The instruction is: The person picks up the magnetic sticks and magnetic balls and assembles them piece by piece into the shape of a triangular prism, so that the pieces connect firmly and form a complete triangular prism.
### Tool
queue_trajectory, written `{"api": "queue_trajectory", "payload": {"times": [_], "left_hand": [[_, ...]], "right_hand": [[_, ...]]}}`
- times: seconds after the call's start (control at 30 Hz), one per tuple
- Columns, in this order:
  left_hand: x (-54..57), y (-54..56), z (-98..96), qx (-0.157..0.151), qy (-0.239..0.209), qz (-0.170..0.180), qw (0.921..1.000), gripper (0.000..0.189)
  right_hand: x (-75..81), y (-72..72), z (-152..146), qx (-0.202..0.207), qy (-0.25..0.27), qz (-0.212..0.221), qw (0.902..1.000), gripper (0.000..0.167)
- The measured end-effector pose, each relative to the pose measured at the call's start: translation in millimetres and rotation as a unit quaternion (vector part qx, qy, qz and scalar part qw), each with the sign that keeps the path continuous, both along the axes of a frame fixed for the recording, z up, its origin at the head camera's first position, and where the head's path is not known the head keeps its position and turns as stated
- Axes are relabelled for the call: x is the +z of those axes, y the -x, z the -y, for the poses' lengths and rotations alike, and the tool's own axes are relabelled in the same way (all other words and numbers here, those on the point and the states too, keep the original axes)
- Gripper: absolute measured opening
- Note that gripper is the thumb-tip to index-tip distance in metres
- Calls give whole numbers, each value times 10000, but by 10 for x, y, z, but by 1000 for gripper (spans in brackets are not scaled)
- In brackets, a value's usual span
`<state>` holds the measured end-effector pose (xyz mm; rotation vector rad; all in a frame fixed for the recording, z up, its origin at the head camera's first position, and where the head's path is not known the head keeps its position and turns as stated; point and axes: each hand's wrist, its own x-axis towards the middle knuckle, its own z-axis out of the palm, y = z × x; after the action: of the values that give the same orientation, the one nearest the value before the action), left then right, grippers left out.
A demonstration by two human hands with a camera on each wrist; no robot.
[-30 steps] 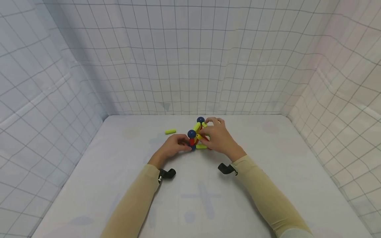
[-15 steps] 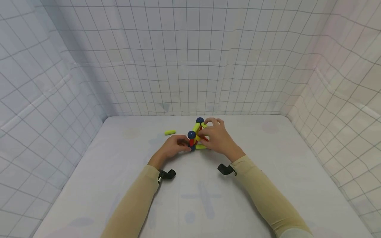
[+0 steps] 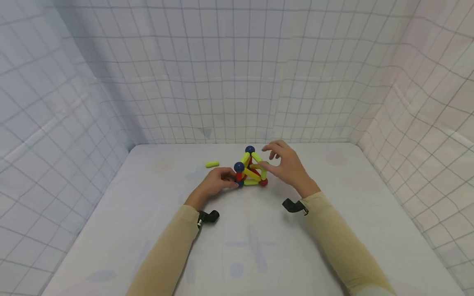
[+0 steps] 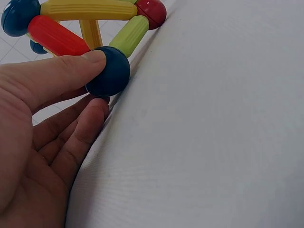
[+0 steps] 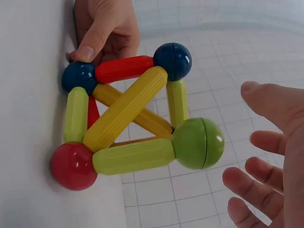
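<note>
A structure of coloured magnetic balls and rods stands on the table in the head view. My left hand [image 3: 216, 181] pinches its lower blue ball [image 4: 110, 71] between thumb and fingers. From that ball a red rod [image 5: 124, 69] rises to an upper blue ball [image 5: 172, 61]. A long yellow rod [image 5: 127, 108] runs diagonally from the upper blue ball to a red ball [image 5: 73, 166] on the table. Light green rods join other balls, among them a green ball [image 5: 198, 143]. My right hand [image 3: 290, 164], fingers spread and holding nothing, is beside the green ball with a gap between.
One loose light green rod [image 3: 212, 164] lies on the white table [image 3: 237, 246], behind and left of the structure. Grid-patterned white cloth [image 3: 237, 82] hangs behind the table and along both sides.
My right hand has let go of the long yellow rod and drawn back to the right. The rod now spans from the upper blue ball to the red ball. My left hand stays put.
</note>
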<state>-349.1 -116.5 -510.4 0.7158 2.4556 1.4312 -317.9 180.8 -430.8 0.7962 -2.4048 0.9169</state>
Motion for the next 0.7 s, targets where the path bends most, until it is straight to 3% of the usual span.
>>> {"api": "queue_trajectory", "payload": {"times": [0.1,0.2,0.4,0.7], "left_hand": [[-2,-3,2,-27,-4,-19,10000,21],[5,-2,6,-20,-60,-80,9999,21],[-23,0,3,33,-90,46,9999,20],[-17,15,-3,58,-107,38,9999,20]], "right_hand": [[-64,-45,-108,-104,90,213,9997,38],[-150,-64,-179,-70,39,722,9974,34],[-403,28,-246,85,-162,2088,9778,26],[-609,80,-203,100,-5,2816,9595,19]]}}
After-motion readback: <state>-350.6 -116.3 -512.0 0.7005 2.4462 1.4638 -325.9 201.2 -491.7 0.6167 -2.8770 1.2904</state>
